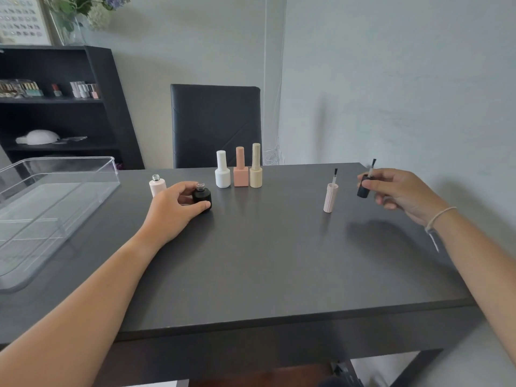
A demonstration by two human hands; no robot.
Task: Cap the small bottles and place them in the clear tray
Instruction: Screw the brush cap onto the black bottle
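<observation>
Left hand (178,203) gripped the black bottle (201,197); at three o'clock, right hand (396,191) pinched its cap (363,189), brush up, needing flipping.

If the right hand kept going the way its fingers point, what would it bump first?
Probably the pale pink brush cap standing on the table, left of the right hand. Depth is unclear, so it could pass behind.

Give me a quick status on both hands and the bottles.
Left hand grips open black bottle on table. Right hand holds black brush cap, brush up. Clear tray holds no bottles. Path clear.
</observation>
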